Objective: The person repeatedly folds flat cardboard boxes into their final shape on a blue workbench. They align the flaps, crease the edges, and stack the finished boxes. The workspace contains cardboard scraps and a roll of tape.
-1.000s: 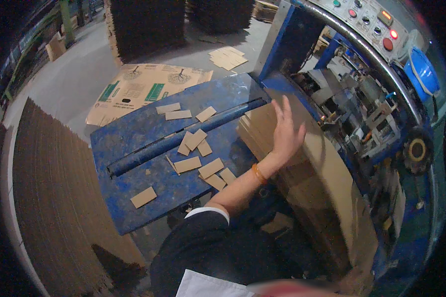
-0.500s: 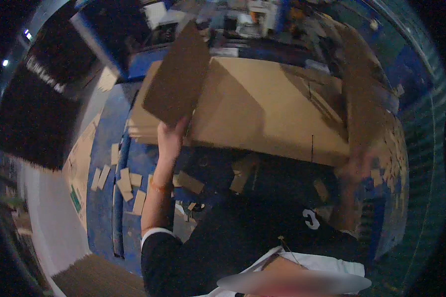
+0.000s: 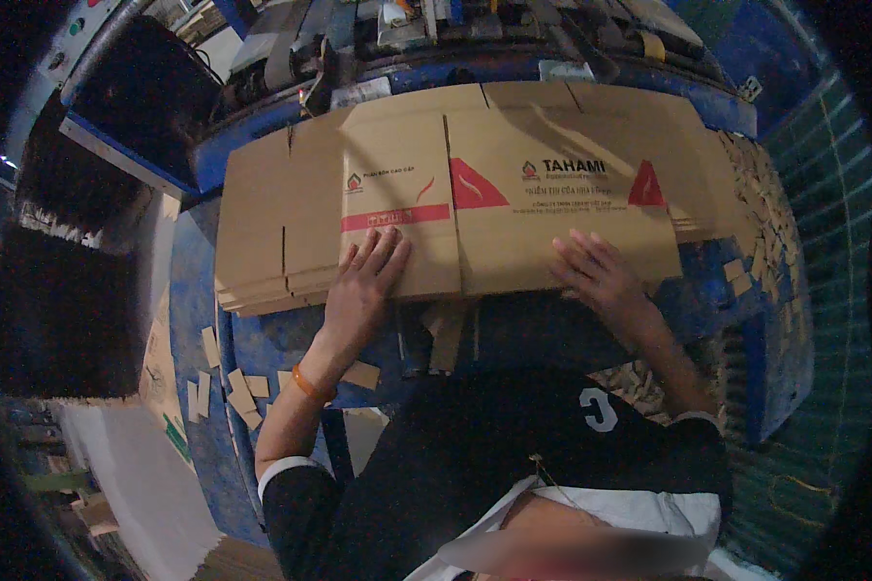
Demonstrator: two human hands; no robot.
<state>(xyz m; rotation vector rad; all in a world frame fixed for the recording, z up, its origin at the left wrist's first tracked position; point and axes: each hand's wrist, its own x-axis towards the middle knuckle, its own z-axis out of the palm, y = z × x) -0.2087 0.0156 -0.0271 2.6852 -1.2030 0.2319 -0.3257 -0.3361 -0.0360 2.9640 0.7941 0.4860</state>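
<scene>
A folded cardboard box [image 3: 562,228] with red and black print lies flat on top of a stack of brown cardboard sheets [image 3: 252,213]. My left hand [image 3: 366,276] rests on its left panel, just below a red printed band, fingers stretched and palm down. On the right panel my right hand [image 3: 601,276] lies near the front edge, its fingers spread. Neither hand grips anything. Plain layered edges of the stack show at the left end, and more sheets stick out at the right end.
The stack lies on a worn blue table [image 3: 203,261] with small cardboard offcuts [image 3: 242,392] scattered at the left. A heap of offcuts [image 3: 765,213] lies at the right. Behind stands a machine [image 3: 388,48]; a dark brush-like stack [image 3: 68,290] is at far left.
The box panels that stood raised at both ends, held in my hands, now lie flat with the printed side up. Both hands have come inward and opened onto it.
</scene>
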